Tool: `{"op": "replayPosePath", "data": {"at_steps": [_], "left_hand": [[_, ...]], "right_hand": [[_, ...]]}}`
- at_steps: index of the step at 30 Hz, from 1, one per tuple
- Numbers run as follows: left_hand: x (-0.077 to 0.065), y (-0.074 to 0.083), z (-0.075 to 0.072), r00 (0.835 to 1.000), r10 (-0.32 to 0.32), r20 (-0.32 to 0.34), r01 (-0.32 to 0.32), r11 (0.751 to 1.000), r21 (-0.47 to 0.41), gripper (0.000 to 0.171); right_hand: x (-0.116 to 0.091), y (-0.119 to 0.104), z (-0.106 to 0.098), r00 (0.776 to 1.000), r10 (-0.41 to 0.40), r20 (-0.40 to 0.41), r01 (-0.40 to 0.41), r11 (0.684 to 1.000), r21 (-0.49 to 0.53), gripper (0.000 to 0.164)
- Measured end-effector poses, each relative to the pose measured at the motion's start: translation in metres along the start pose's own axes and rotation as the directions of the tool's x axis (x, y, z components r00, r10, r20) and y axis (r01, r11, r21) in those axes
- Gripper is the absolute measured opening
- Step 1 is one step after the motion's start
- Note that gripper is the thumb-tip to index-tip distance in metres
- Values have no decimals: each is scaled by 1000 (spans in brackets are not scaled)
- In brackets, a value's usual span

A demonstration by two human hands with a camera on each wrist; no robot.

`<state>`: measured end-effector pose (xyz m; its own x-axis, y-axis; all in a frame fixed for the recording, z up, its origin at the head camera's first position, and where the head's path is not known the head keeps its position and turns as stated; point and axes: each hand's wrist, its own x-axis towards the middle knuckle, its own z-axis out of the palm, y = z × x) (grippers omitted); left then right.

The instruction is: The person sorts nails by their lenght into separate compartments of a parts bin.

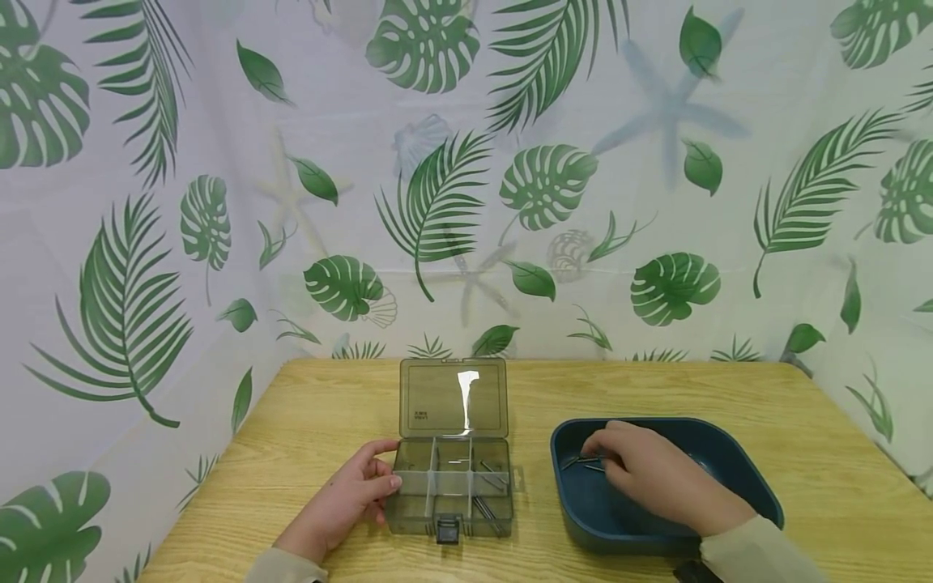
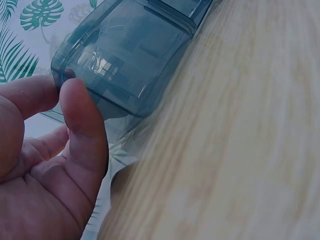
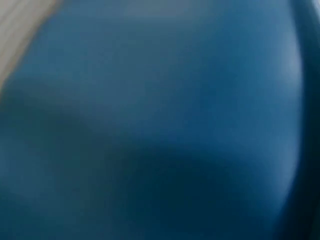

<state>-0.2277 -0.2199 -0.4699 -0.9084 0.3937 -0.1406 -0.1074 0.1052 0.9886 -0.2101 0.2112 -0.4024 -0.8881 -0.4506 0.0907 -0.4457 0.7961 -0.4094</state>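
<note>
A smoky, see-through compartment box [image 1: 450, 494] stands on the table with its lid [image 1: 453, 398] raised at the back. Slim metal rods [image 1: 484, 508] lie in its right-hand compartments. My left hand [image 1: 348, 495] holds the box's left side, thumb on the near rim and index finger at the far corner; the left wrist view shows the thumb [image 2: 80, 107] against the box [image 2: 125, 55]. Inside a dark blue bin [image 1: 605, 541], my right hand [image 1: 649, 470] reaches down with bent fingers at some thin metal rods [image 1: 581, 461]. I cannot tell whether it grips one.
The wood-grain table [image 1: 335, 389] carries both containers, the bin right of the box. A leaf-printed sheet [image 1: 437, 202] hangs behind and at the sides. Blurred blue bin surface [image 3: 165, 100] fills most of the right wrist view.
</note>
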Motion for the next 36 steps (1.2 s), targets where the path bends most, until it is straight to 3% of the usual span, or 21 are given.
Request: {"op": "replayPosePath", "data": {"at_steps": [9, 22, 36], "left_hand": [[0, 0, 1, 1000, -8, -4, 8, 1000, 0, 64], [0, 2, 2, 1000, -8, -9, 8, 1000, -1, 63], [-1, 3, 2, 1000, -14, -3, 14, 1000, 15, 66]], "right_hand": [[23, -31, 3, 998, -54, -13, 54, 998, 35, 27], [58, -84, 16, 996, -87, -33, 86, 996, -24, 22], [81, -99, 29, 997, -72, 5, 72, 997, -21, 25]]}}
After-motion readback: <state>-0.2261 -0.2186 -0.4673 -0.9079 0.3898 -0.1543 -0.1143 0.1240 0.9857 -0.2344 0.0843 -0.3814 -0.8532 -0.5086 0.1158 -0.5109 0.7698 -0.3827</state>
